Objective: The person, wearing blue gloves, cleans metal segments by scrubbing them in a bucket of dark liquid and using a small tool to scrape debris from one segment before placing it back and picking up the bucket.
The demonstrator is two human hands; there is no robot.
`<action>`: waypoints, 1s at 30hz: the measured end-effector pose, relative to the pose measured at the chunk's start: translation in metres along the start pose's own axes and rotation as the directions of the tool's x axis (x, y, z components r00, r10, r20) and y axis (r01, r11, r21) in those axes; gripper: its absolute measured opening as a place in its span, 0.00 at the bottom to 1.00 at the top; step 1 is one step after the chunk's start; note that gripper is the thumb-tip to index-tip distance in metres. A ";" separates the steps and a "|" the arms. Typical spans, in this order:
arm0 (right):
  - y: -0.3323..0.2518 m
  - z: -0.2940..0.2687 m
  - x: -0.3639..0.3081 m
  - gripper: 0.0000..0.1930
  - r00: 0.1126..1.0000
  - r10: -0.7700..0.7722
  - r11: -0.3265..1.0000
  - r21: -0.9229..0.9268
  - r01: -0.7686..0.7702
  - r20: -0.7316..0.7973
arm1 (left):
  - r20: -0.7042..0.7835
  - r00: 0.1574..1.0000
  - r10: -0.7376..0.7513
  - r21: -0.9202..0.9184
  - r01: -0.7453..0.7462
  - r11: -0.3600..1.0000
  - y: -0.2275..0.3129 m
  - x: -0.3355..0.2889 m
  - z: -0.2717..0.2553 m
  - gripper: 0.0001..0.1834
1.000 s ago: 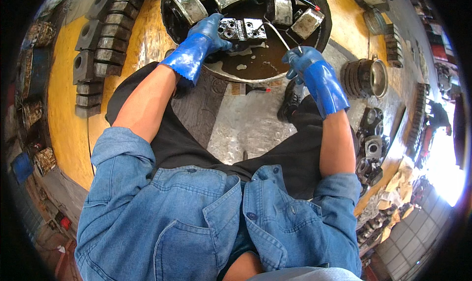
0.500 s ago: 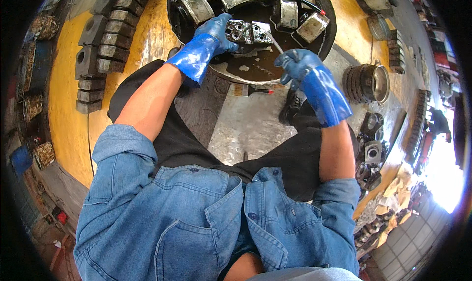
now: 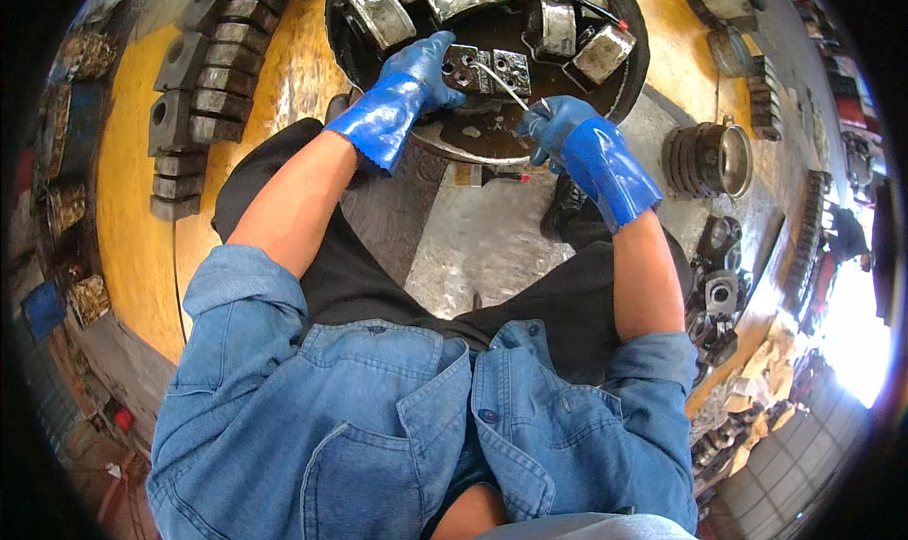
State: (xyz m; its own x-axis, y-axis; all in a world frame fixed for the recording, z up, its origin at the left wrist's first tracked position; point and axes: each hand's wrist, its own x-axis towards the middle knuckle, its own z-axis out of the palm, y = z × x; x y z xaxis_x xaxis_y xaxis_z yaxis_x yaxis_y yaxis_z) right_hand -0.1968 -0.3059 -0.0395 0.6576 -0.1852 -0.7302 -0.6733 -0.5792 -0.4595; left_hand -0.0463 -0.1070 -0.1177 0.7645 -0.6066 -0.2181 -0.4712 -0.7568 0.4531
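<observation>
I saw left hand (image 3: 423, 62) gripping drilled metal block (image 3: 484, 67) at basin's (image 3: 634, 67) twelve o'clock; right hand (image 3: 553, 119) closed on thin rod (image 3: 501, 86), tip at hole; cleaning seemed midway, other parts waiting.

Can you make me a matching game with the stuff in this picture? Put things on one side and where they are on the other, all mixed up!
Things:
1. Grey metal block with round holes
2. Thin silver metal rod
3. Stack of dark grey metal blocks
4. Round metal drum with a shiny rim

Places:
A. On the yellow floor, far left
B. Held in the right hand in a blue rubber glove
C. On the floor, far right
D. Over the dark round basin, gripped by the left hand in a blue glove

Pairs: 1-D, 2-B, 3-A, 4-C
</observation>
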 end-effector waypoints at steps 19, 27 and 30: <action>0.063 -0.018 0.049 0.14 0.815 -0.435 0.810 -0.562 0.168 -0.383 | -0.129 0.977 0.172 -0.198 -0.195 0.961 -0.045 -0.001 0.011 0.54; 0.047 -0.059 -0.015 0.14 0.740 -0.029 0.992 -0.109 -0.060 -0.672 | 0.072 0.997 0.024 -0.115 -0.015 0.993 0.023 -0.003 -0.014 0.62; 0.033 -0.084 -0.044 0.15 0.712 -0.137 0.963 -0.261 -0.067 -0.689 | -0.013 1.000 -0.003 0.074 0.004 0.997 0.010 -0.002 -0.014 0.60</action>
State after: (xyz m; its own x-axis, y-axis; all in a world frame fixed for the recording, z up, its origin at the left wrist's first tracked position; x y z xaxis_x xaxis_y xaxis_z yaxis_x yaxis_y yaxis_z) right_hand -0.2191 -0.3837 0.0202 0.7931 -0.5994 -0.1081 -0.6044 -0.7525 -0.2615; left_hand -0.0460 -0.1097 -0.1004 0.7715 -0.6011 -0.2083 -0.4996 -0.7752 0.3867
